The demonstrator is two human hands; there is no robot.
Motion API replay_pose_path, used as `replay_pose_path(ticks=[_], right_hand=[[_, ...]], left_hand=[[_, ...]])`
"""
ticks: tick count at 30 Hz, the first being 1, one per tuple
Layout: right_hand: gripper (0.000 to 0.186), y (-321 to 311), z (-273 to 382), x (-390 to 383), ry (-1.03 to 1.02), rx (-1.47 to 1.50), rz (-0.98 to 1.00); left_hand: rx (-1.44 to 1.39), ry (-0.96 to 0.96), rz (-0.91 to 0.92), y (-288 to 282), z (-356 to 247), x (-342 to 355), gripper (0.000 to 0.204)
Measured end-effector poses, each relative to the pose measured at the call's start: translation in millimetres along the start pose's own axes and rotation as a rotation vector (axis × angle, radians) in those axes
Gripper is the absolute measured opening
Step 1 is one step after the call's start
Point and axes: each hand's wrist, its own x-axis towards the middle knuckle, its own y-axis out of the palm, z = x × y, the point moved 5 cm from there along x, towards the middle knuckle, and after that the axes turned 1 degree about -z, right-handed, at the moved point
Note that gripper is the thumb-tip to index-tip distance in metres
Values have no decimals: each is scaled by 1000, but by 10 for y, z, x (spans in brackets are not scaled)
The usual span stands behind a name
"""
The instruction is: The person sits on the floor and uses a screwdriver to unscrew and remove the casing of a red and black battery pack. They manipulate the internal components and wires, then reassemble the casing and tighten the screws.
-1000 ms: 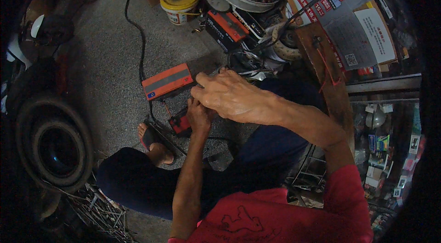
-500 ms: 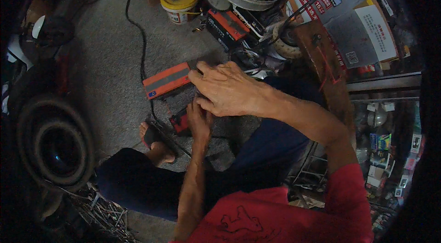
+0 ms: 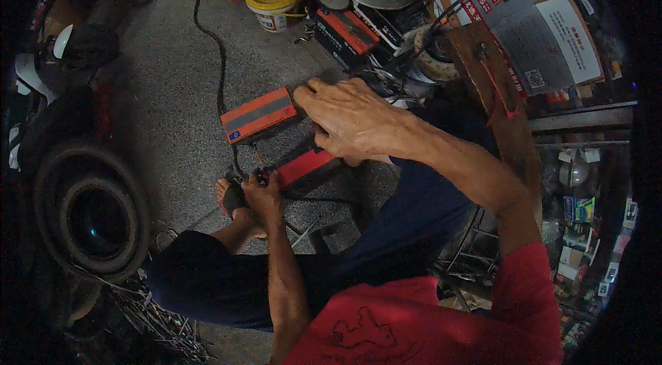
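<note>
Down on concrete floor (image 3: 165,89): right hand (image 3: 352,117) spread flat, palm pressing red-topped battery (image 3: 307,166), likely steadying it. Left hand (image 3: 262,189) pinched narrow on wire clips at battery's left end. Second orange-topped battery (image 3: 258,115) just beyond. Open floor left of battery; clutter crowds beyond it.
</note>
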Motion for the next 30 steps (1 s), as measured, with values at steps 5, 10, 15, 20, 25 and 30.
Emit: replay_pose_path(ticks=[5, 10, 15, 20, 25, 30], right_hand=[[34, -7, -2, 51, 255, -18, 334], [30, -28, -7, 14, 192, -3, 145], [31, 17, -49, -46, 156, 42, 67], [44, -45, -47, 65, 316, 16, 290], [40, -33, -18, -20, 151, 6, 67], [38, 22, -22, 45, 282, 1, 267]], left_hand=[[14, 75, -108, -7, -137, -81, 41], [164, 167, -252, 17, -190, -160, 41], [-4, 126, -155, 68, -87, -85, 40], [-93, 37, -73, 101, 71, 1, 40], [41, 92, -107, 42, -105, -17, 40], [145, 103, -141, -4, -128, -50, 39]])
